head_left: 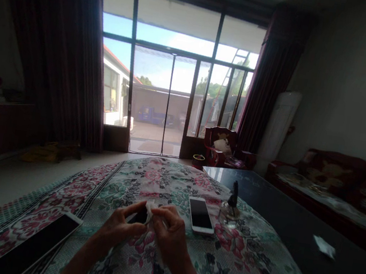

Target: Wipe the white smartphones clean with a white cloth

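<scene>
Above the flowered tablecloth (158, 177), my left hand (115, 225) grips a small dark flat object (139, 216), with thumb and fingers along its edges. My right hand (170, 232) is closed on a crumpled white tissue (150, 209), which touches the right end of the dark object. Fingers cover much of both things, so the dark object's exact kind does not show. To the right of my right hand lies a white phone (201, 216) with a black screen. A larger white-edged tablet (37, 243) rests at the lower left, its screen dark.
A glass container with a dark upright top (232, 203) stands beyond the phone. On the dark tabletop (271, 217) at right lies a white crumpled piece (324, 247). A wooden armchair (220, 145), a sofa (337, 181) and a glazed door (160, 105) are farther off.
</scene>
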Tool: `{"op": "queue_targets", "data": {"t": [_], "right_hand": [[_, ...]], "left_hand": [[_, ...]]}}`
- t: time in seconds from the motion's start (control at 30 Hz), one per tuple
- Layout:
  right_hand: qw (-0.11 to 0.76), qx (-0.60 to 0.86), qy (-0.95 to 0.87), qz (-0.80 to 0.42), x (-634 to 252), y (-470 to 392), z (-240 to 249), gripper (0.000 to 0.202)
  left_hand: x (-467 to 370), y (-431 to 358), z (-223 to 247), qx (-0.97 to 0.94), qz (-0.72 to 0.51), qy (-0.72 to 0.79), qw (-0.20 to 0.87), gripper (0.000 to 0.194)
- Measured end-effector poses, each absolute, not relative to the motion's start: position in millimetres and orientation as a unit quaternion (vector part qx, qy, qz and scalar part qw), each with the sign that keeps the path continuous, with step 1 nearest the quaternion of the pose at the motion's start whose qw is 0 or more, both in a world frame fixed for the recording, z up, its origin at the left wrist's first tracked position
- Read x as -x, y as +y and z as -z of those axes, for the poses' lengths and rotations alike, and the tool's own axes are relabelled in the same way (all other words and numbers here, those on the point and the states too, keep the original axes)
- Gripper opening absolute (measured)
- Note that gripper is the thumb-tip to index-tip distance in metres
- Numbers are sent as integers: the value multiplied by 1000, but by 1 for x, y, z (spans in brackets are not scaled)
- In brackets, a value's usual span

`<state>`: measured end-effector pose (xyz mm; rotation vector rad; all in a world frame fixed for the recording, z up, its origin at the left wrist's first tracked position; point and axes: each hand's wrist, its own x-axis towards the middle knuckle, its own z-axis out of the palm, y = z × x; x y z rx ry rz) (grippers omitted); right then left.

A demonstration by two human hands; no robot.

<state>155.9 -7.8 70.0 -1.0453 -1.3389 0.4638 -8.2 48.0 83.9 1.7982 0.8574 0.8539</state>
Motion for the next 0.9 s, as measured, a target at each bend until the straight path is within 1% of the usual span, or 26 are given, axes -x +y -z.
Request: {"op": "queue_targets", "data": {"t": [0.2,0.43,0.63,0.7,0.9], "right_hand": [[634,482,-569,-204,-167,-4,-69,20],[640,495,-556,-191,-171,-3,-69,20],[637,465,-579,-208,-156,-8,-68,20],[639,468,-572,-213,-158,-7,-66,20],[647,497,-537,-214,-174,3,-57,24]], "left_hand": [[1,45,-81,-735,-326,366,469,69],[-5,36,-90,-753,-313,347,464,63],[6,49,-82,-726,-322,425,434,75],[4,48,-84,-729,-319,437,419,75],[-10,34,-89,-773,-295,360,431,67]]}}
